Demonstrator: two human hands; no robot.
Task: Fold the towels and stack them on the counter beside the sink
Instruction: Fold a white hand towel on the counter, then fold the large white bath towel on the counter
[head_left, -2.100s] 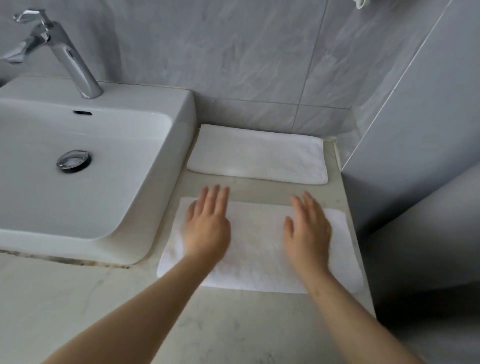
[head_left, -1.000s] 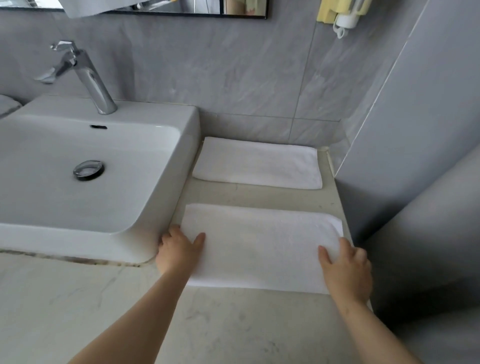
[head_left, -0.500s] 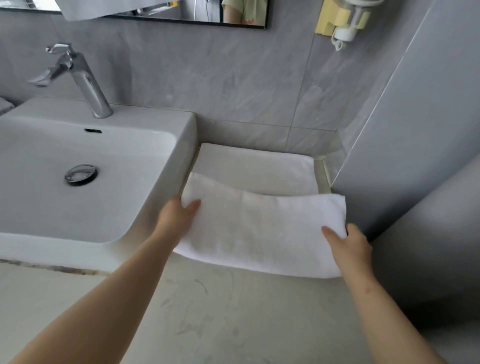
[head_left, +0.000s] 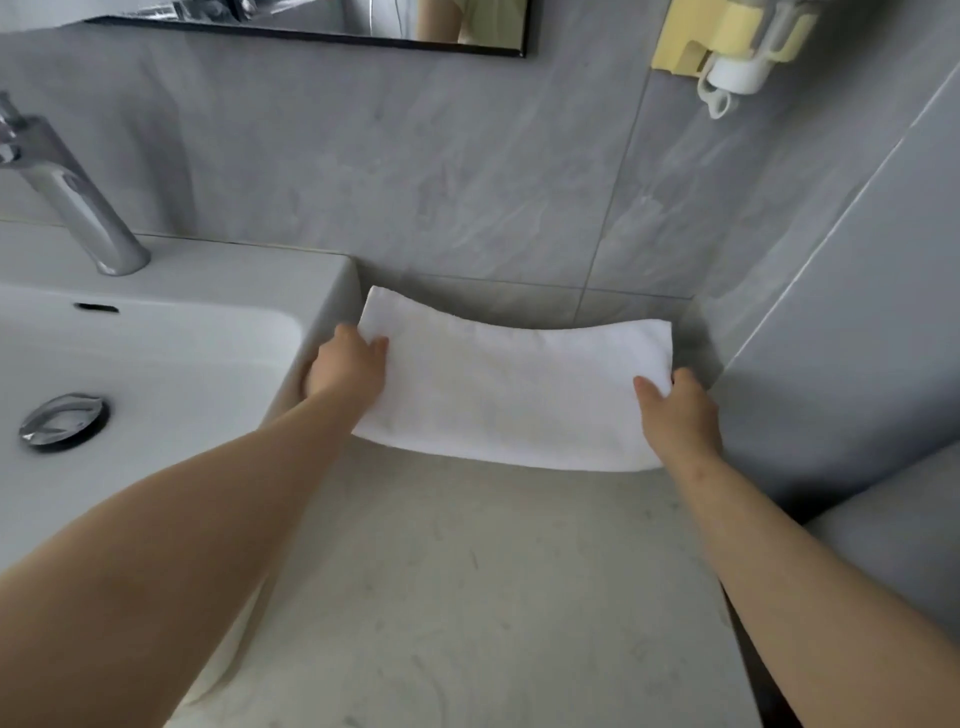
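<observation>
A folded white towel (head_left: 511, 387) hangs in the air over the back of the counter (head_left: 467, 597), sagging in the middle. My left hand (head_left: 345, 371) grips its left end beside the sink wall, thumb on top. My right hand (head_left: 678, 410) grips its right end near the side wall, thumb on top. The other folded towel that lay at the back of the counter is hidden under the held one.
The white sink (head_left: 156, 332) with a chrome tap (head_left: 67, 202) and drain (head_left: 62, 418) stands at the left. Grey tiled walls close in the back and right. A yellow holder (head_left: 727, 41) and a mirror (head_left: 363, 26) hang on the back wall.
Both hands took the front towel by its ends, lifted it off the counter and carried it back over the other folded towel, which it now covers.
</observation>
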